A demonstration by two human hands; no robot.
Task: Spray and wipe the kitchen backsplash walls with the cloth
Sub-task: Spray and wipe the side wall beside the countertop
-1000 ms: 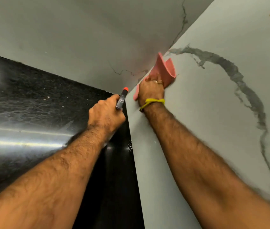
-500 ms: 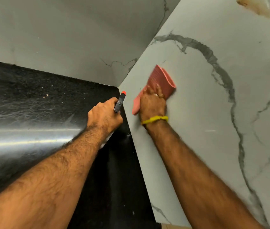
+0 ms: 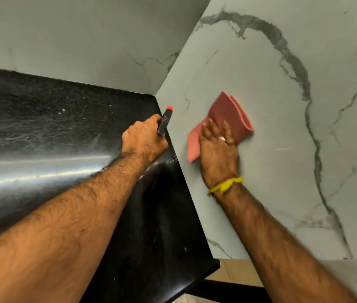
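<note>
The pink cloth point(image 3: 223, 123), folded, is pressed flat against the right backsplash wall point(image 3: 271, 132) at frame centre-right by the right hand point(image 3: 219, 149), fingers spread over its lower part. Its long axis runs from lower left to upper right. The spray bottle point(image 3: 165, 121) is gripped by the left hand point(image 3: 143, 139), fingers curled round it; its orange-tipped nozzle points toward the upper right, above the black worktop point(image 3: 52, 127) near the corner.

Dim, even light; glare streaks on the black countertop point(image 3: 41, 171); slight motion blur.
</note>
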